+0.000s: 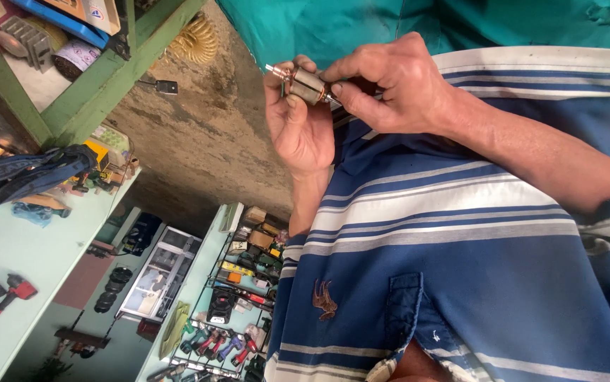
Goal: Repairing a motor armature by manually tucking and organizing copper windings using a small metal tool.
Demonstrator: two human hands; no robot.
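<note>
A small motor armature [307,86], with copper-coloured windings and a thin steel shaft sticking out to the left, is held up in front of the person's blue and white striped shirt [460,240], near the top middle of the view. The left hand [298,131] cradles it from below, palm open to the camera and fingers curled round the body of the part. The right hand [390,81] comes in from the right and pinches the armature's right end between thumb and forefinger, so both hands are closed on the one piece.

The armature is bare, out of any housing, and neither hand holds a tool. By the look of it the work is at the stage of handling or checking the part, with nothing yet fitted to it.

Behind the hands is rough concrete. Far left stands a green shelf frame [100,85] with a yellow coiled hose [195,39] beside it. Lower left, red cordless drills [1,291] lie on a pale surface, and a wire rack [223,332] holds more power tools.
</note>
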